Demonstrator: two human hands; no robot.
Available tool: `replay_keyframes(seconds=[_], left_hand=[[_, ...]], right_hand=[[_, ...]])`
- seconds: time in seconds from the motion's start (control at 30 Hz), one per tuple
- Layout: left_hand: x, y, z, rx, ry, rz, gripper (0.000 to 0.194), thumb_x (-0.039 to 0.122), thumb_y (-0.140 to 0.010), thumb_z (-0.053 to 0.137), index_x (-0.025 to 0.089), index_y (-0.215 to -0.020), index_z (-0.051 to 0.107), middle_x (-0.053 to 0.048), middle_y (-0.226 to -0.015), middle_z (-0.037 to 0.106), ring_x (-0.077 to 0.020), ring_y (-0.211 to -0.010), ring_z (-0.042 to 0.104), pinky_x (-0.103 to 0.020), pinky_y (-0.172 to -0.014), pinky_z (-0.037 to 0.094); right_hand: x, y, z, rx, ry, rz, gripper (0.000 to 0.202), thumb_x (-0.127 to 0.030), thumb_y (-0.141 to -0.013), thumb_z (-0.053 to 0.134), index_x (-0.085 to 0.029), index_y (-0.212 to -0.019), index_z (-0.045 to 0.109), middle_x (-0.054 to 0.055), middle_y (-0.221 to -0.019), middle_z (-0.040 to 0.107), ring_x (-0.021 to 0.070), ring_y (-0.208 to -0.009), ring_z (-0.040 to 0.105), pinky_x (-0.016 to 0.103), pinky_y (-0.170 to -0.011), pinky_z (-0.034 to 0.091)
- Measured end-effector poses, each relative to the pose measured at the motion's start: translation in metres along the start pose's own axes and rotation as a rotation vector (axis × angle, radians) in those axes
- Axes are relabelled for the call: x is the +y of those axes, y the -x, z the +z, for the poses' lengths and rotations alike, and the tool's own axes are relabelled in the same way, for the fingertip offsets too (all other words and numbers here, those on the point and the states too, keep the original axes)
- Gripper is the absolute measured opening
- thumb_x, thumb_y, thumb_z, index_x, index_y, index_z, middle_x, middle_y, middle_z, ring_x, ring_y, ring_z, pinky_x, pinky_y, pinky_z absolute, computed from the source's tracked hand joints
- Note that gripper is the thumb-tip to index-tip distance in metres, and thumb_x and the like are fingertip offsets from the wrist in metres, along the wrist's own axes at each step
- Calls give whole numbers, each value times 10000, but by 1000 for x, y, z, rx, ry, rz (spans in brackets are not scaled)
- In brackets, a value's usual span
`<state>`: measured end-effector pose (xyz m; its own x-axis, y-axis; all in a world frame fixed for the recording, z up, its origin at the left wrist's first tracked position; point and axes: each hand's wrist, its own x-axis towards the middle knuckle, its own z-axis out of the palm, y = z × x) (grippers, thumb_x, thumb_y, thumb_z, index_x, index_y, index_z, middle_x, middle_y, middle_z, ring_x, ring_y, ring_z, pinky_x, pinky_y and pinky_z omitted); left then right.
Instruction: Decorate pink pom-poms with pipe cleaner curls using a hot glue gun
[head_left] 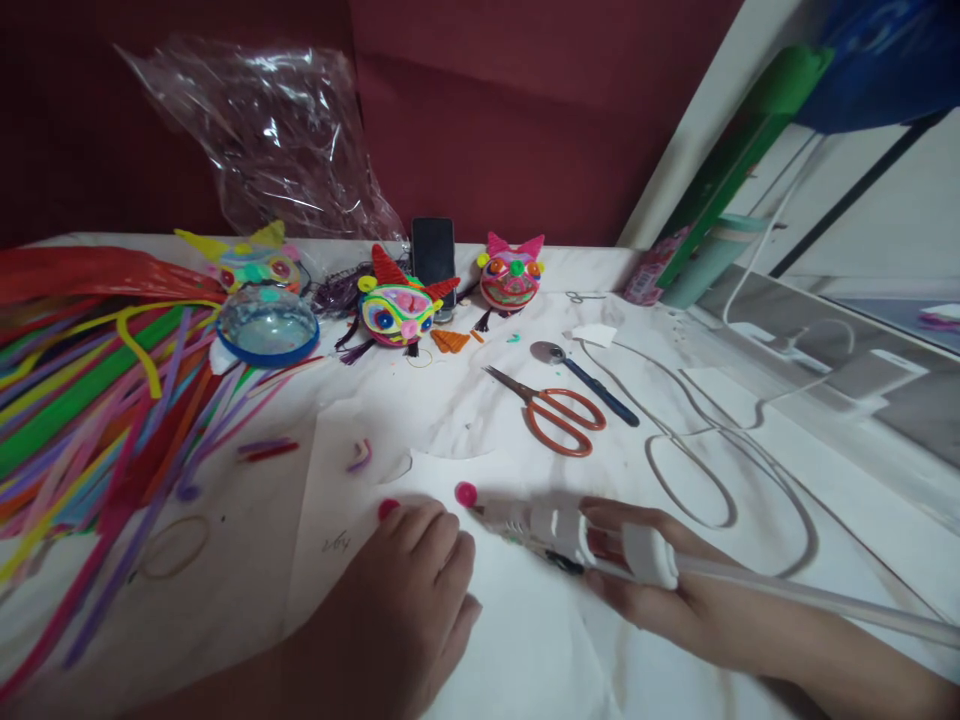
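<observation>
My right hand [660,580] is wrapped round a white glue gun [547,530] with a glue stick running out of its back. The gun's nozzle points left, close beside a small pink disc [466,494] on white paper [525,640]. Left of that, my left hand [420,570] rests on the paper with its fingers curled together; whatever is beneath them is hidden. Another pink piece [388,509] shows just beyond its knuckles. Orange-handled scissors [562,415] and a blue-handled tool [600,388] lie beyond the gun.
Colourful pipe cleaners [112,400] spread over the left side, near a blue-rimmed bowl [268,325]. Decorated heads [397,305] and a phone [433,255] stand at the back. A white cable [720,440] loops on the right.
</observation>
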<state>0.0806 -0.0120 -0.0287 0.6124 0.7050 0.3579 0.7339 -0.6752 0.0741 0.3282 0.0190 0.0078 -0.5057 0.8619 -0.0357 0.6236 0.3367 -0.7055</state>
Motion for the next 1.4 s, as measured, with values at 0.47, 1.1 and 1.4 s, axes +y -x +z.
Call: replay_keyframes(seconds=[0.47, 1.1, 1.4], left_hand=[[1, 2, 2, -51, 0, -18, 125, 161, -820, 527, 162, -941, 559, -70, -875, 590, -254, -895, 538, -446, -817, 480], [0, 1, 0, -15, 9, 3, 122, 151, -816, 539, 163, -937, 547, -73, -887, 593, -253, -899, 547, -439, -822, 477], [1, 1, 0, -14, 1, 4, 143, 146, -812, 531, 155, -950, 565, -73, -862, 593, -260, -894, 541, -444, -794, 489]], right_hand=[[-2, 1, 0, 26, 28, 29, 157, -330, -769, 513, -235, -709, 623, 19, -691, 686, 171, -542, 625, 252, -523, 542], [-2, 2, 1, 42, 23, 34, 147, -325, -772, 513, -243, -699, 611, 14, -671, 656, 176, -555, 614, 260, -524, 526], [-2, 1, 0, 35, 22, 29, 166, -343, -771, 522, -245, -675, 615, 13, -645, 656, 170, -522, 602, 263, -504, 534]])
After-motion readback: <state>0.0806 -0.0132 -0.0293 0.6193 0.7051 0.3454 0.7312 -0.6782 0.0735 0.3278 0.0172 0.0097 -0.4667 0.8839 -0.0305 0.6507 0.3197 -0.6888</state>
